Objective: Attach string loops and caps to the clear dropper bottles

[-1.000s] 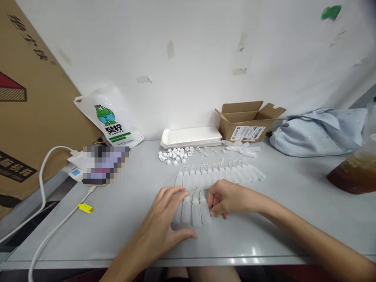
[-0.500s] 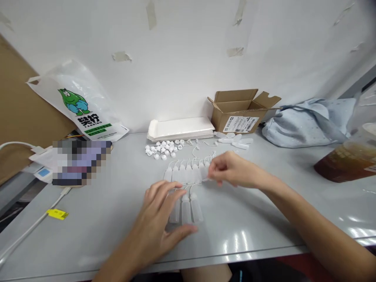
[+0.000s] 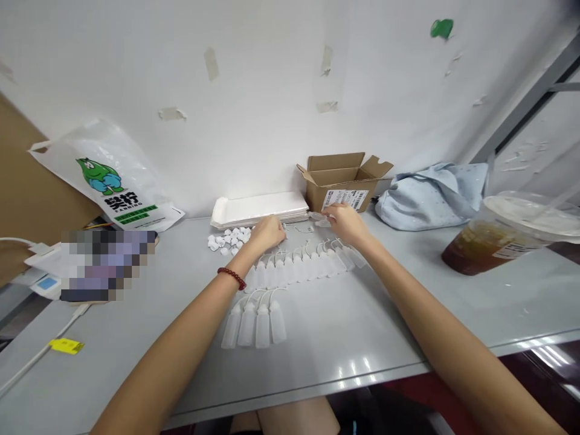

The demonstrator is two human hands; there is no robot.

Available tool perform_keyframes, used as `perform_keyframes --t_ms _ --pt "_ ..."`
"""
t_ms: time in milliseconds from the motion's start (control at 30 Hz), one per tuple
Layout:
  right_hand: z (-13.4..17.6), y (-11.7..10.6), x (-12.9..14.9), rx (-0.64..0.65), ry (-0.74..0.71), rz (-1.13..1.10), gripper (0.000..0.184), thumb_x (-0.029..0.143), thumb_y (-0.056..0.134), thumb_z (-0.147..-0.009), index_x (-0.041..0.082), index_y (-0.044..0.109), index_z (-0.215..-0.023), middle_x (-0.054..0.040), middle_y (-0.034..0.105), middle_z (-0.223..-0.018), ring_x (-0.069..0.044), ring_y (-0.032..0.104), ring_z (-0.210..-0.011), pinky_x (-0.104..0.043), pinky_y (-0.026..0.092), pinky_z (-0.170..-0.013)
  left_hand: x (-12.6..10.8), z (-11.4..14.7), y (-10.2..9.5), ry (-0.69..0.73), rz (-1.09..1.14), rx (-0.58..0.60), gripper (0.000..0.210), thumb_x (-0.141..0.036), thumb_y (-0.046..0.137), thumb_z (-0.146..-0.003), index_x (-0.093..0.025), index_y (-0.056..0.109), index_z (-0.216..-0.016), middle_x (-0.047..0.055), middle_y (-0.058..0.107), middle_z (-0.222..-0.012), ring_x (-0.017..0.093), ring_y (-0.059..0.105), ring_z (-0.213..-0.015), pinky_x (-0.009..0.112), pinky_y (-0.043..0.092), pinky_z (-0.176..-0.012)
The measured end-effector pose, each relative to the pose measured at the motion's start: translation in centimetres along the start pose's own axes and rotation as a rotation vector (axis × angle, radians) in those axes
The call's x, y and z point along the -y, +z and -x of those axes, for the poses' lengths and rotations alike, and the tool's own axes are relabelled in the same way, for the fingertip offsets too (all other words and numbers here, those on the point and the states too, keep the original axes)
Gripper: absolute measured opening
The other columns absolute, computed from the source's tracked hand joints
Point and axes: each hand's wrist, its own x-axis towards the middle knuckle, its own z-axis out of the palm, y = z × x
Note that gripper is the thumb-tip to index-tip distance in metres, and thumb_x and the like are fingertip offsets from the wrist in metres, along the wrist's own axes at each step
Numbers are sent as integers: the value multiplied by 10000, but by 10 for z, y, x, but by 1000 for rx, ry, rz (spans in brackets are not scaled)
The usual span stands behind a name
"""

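Observation:
My left hand (image 3: 268,232) is closed at the edge of the white cap pile, among thin white nozzle tubes (image 3: 302,228); what its fingers hold is hidden. Farther right, my right hand (image 3: 347,222) reaches in front of the cardboard box, its fingers pinched at a small clear plastic bottle (image 3: 321,223) among the loose ones. A row of several bottles with thin curved nozzles (image 3: 308,266) lies below both hands. Nearer the table edge lies a shorter row of the same nozzle bottles (image 3: 254,325). Small white caps (image 3: 226,240) are heaped left of my left hand.
Behind the caps lies a stack of white flat packs (image 3: 260,208), beside an open cardboard box (image 3: 344,193). To the right are a light blue cloth bag (image 3: 430,196) and a plastic drink cup (image 3: 489,238). A pixelated phone (image 3: 109,266) and white cable (image 3: 27,367) lie left.
Both hands have moved away from the bottle rows toward the back, the left to the nozzles and caps, the right to the loose bottles. The left has closed. The view has shifted right.

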Motion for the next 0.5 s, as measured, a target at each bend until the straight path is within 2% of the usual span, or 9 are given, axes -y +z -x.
perform_keyframes --t_ms 133,233,300,367,433,500 --pt "-1 0 -2 40 -11 30 278 78 515 -855 173 710 -1029 -106 686 -1131 -273 538 -1083 -332 405 -832 -3 0 -4 26 13 -102 129 -101 614 -658 -157 672 -558 56 657 -586 188 598 -618 283 444 -626" --pt "-1 0 1 78 -20 57 263 90 537 -843 170 710 -1024 -103 694 -1114 -282 533 -1087 -340 399 -826 -6 9 -16 64 73 -248 125 -193 592 -767 -160 709 -742 52 700 -751 159 594 -676 262 450 -658" --pt "2 1 2 93 -21 75 275 99 542 -841 171 697 -1056 -101 689 -1131 -285 534 -1088 -345 397 -828 -4 20 -23 136 161 -401 146 -245 576 -810 -170 700 -821 44 701 -862 143 589 -733 243 453 -677" --pt "4 1 2 100 -19 89 299 100 543 -837 178 682 -1090 -96 681 -1154 -286 531 -1099 -345 397 -832 2 35 -25 245 292 -581 145 -272 583 -817 -175 690 -810 39 687 -866 142 581 -748 236 449 -645" --pt "5 2 2 106 -17 99 324 87 544 -827 184 669 -1110 -90 679 -1161 -287 528 -1109 -345 398 -837 13 51 -26 283 358 -665 147 -299 595 -816 -191 694 -806 28 678 -830 148 576 -741 240 442 -617" --pt "5 2 3 111 -13 105 343 55 543 -810 173 666 -1108 -93 687 -1142 -292 533 -1105 -349 403 -839 24 65 -29 235 347 -680 134 -308 627 -793 -200 705 -791 16 675 -794 139 558 -690 252 444 -635"
